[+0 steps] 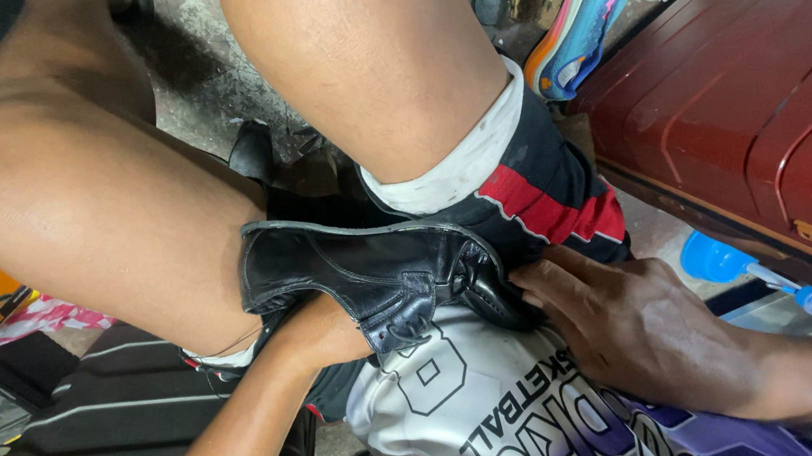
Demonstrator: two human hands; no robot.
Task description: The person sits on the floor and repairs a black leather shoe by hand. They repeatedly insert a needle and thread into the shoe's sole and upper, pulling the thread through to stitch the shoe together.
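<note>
Cramped workshop floor, seated person | black leather shoe (370, 272) on lap between knees | left hand (322, 332) hidden inside shoe, grip cannot be told | right hand (628, 330) fingers together, pressing shoe's end | no repair visible yet | red case (744, 92) beyond right hand

The person's lap (523, 196) carries 1 black leather shoe (370, 272), wedged between the 2 bare thighs and resting against the shorts.
</note>
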